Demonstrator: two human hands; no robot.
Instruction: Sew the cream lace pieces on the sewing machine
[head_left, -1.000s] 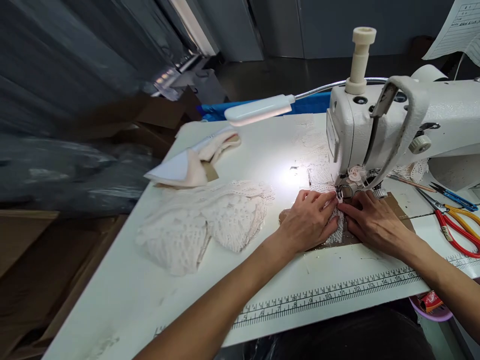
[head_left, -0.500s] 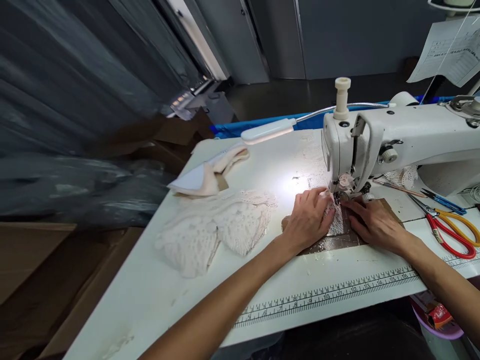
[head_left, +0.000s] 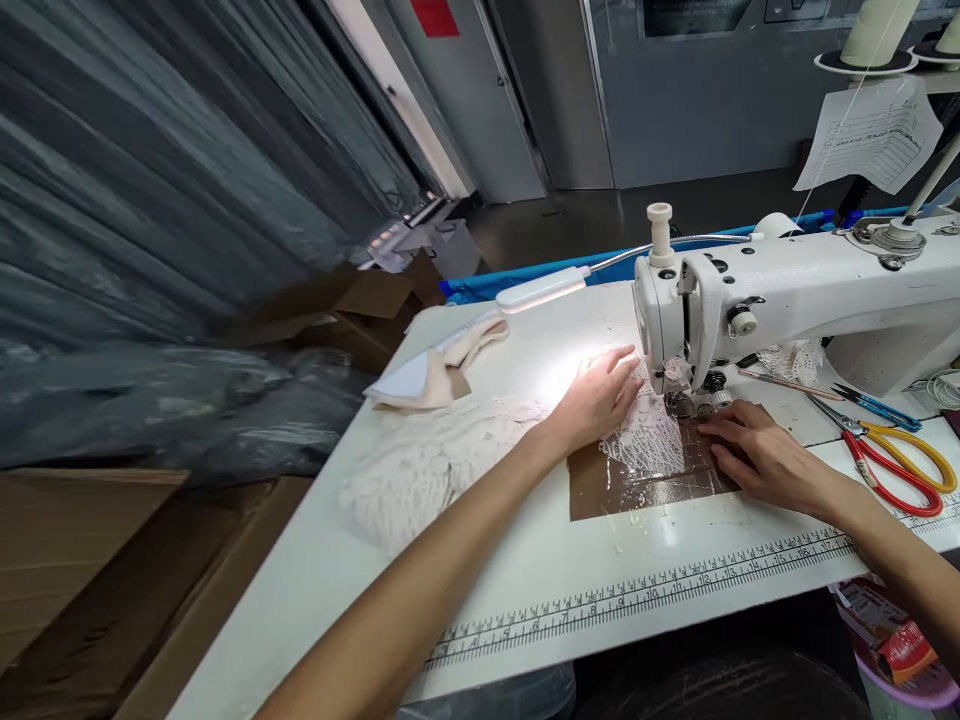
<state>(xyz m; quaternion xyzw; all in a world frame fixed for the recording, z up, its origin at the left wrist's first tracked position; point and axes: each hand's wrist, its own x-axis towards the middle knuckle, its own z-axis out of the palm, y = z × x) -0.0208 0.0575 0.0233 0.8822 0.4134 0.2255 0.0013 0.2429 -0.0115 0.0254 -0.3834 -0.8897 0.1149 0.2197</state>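
Note:
A white sewing machine point(head_left: 787, 290) stands on the right of the table. White lace fabric point(head_left: 649, 440) lies under its needle area, over a brown plate point(head_left: 600, 490). My left hand point(head_left: 600, 395) rests on the lace's upper left edge, left of the needle, with fingers spread. My right hand point(head_left: 757, 450) lies on the brown plate just right of the presser foot, fingers apart and holding nothing visible. A small pale fabric flower point(head_left: 677, 374) is at the machine head. More white lace point(head_left: 420, 470) lies to the left, partly behind my left forearm.
Red-and-yellow-handled scissors point(head_left: 896, 465) and blue snips point(head_left: 877, 405) lie right of my right hand. Folded cream fabric point(head_left: 427, 375) is at the back left. A lamp point(head_left: 544, 288) reaches over the table. A printed ruler point(head_left: 652, 592) runs along the front edge; cardboard boxes point(head_left: 82, 560) stand at left.
My left hand has moved up and left from the needle area, uncovering more lace and brown plate. My right hand has shifted slightly right. The camera view has tilted up.

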